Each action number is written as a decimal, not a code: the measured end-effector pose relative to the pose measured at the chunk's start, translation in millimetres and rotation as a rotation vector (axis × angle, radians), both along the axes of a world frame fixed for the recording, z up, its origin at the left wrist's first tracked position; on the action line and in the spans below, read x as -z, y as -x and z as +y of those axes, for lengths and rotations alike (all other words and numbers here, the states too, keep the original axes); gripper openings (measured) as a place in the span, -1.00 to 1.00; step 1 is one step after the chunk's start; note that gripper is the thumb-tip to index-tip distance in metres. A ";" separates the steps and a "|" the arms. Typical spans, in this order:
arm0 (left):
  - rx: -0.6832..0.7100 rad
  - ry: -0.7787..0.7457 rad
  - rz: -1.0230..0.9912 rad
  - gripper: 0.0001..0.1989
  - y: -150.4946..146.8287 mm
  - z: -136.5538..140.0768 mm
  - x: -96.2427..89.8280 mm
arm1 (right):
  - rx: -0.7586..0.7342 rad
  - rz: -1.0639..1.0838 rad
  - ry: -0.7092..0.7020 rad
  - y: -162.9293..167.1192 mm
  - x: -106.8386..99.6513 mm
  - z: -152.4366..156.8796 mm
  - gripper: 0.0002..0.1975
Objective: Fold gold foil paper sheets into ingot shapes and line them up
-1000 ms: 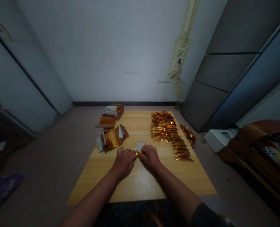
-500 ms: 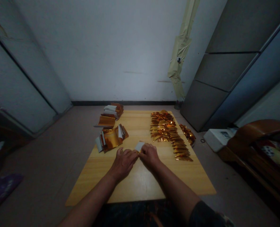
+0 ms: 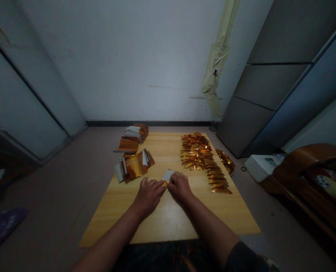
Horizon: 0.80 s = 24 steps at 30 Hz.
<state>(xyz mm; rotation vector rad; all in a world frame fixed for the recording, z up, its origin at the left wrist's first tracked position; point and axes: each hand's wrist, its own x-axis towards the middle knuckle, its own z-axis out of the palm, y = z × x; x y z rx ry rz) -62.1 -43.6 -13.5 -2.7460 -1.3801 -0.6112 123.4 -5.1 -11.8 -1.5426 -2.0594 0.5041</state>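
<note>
Wooden board [image 3: 168,223], left hand [image 3: 149,194] and right hand [image 3: 180,187] both pinched on one gold-and-white sheet [image 3: 167,175], its sides hidden

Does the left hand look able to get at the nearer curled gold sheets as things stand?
Probably yes: the gold sheets lie just beyond the left hand, with only bare tabletop visible between. It appears occupied with the paper piece, though, and would likely have to leave that first.

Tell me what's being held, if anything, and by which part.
A gold-and-white paper piece, held at its near, gold end by the left grip and right grip; exact contact is too small to tell.
</note>
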 end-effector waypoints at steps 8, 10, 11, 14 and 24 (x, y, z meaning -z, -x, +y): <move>-0.013 -0.008 0.022 -0.69 -2.5 -1.4 -1.4 | 0.027 0.036 -0.001 -1.3 5.4 2.3 -0.93; -0.021 -0.010 0.032 -0.73 -4.8 -2.3 -2.9 | 0.019 0.054 -0.003 -3.0 5.6 3.1 -0.92; -0.026 -0.015 0.036 -0.75 -6.1 -2.8 -3.5 | 0.012 0.067 -0.004 -3.9 5.4 3.4 -0.90; -0.042 -0.040 0.040 -0.79 -9.6 -3.9 -4.6 | -0.017 0.122 0.007 -5.9 4.0 3.6 -0.85; -0.067 -0.070 0.029 -0.77 -12.3 -4.4 -5.7 | 0.018 0.104 0.005 -3.2 5.1 0.8 -0.92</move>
